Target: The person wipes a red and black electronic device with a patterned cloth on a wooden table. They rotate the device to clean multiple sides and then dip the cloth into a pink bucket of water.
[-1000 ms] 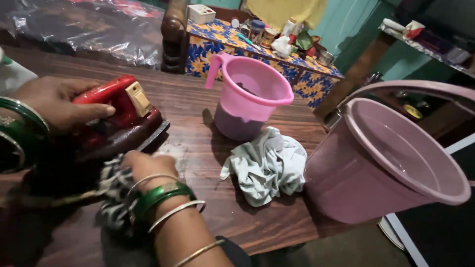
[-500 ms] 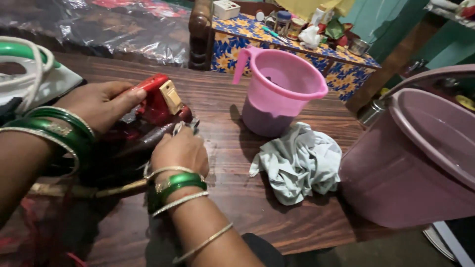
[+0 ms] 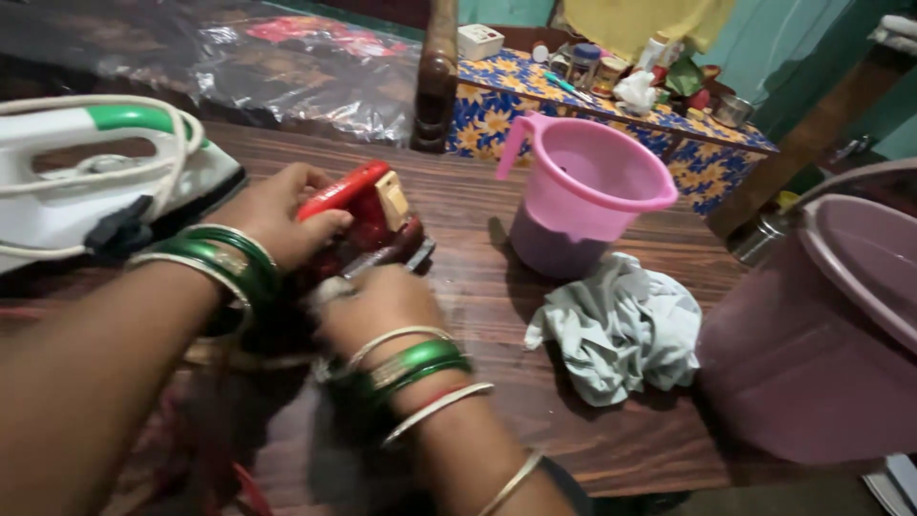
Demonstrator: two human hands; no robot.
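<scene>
A red clothes iron [image 3: 361, 218] is held near the middle of a dark wooden table [image 3: 535, 420], whose grain runs across the view. Its body is glossy red, with a cream-coloured dial block near the top and a dark soleplate edge showing beneath. The left hand [image 3: 277, 212] is closed around the iron's handle, the fingers curled over its red top. The right hand [image 3: 377, 304] is pressed just below the iron, its fingers bent down against the soleplate side; whether something is pinched in them cannot be told, as the hand is blurred. Green and metal bangles are worn on both wrists.

Beyond the left fingers, at the table's far left, a white and green iron [image 3: 105, 172] is seen with its cord looped over it. To the right of the right fingers, a crumpled pale grey cloth [image 3: 621, 330] is lying on the wood, touching the base of a pink plastic jug [image 3: 583, 196] behind it. Further right, a large mauve bucket [image 3: 821, 354] is standing at the table's edge.

Behind the table, a surface covered in clear plastic sheeting [image 3: 258, 72] is visible, and a side table with a blue and yellow floral cover [image 3: 497, 100] carries small jars, bottles and a white box. The walls are painted teal.
</scene>
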